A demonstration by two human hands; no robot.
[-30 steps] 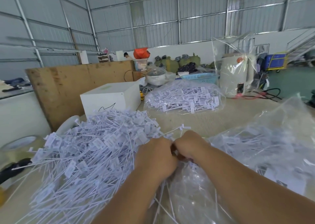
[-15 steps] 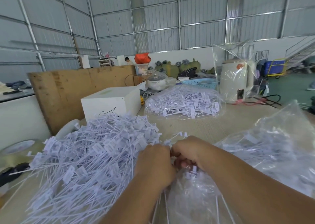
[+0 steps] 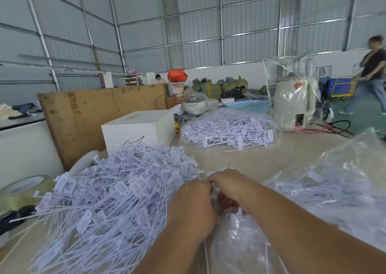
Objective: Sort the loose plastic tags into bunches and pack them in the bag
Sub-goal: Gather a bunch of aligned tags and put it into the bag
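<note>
Bench stock as I see it from the head camera.

Item 1: heap of loose tags [image 3: 108, 194], white plastic, long thin tails, piled on the table [image 3: 250, 161] at my left front. The heap touches the left hand.

Item 2: left hand [image 3: 191, 209], back towards the camera, fingers curled under and pressed against the right hand. I see tag tails running out below it, so I take it to be gripping a bunch of tags [image 3: 206, 255]; the fingertips themselves are hidden.

Item 3: right hand [image 3: 227, 187], knuckles up, fingers curled, pinching at the same spot just above the mouth of a clear bag [image 3: 240, 244]. What exactly lies between its fingers I cannot tell.

Item 4: the clear bag, crumpled, directly beneath both hands, a few tags visible inside.

Item 5: second bag of tags [image 3: 338, 190], at my right, touching the right forearm.

Item 6: third bag of tags [image 3: 227, 129], further back at the centre of the table.

Item 7: white box [image 3: 140, 129], behind the heap.

Item 8: roll of tape [image 3: 23, 188], far left edge.

Item 9: white appliance wrapped in plastic [image 3: 294, 104], back right.

Item 10: a person [image 3: 371, 73] walking, blurred, far right.
</note>
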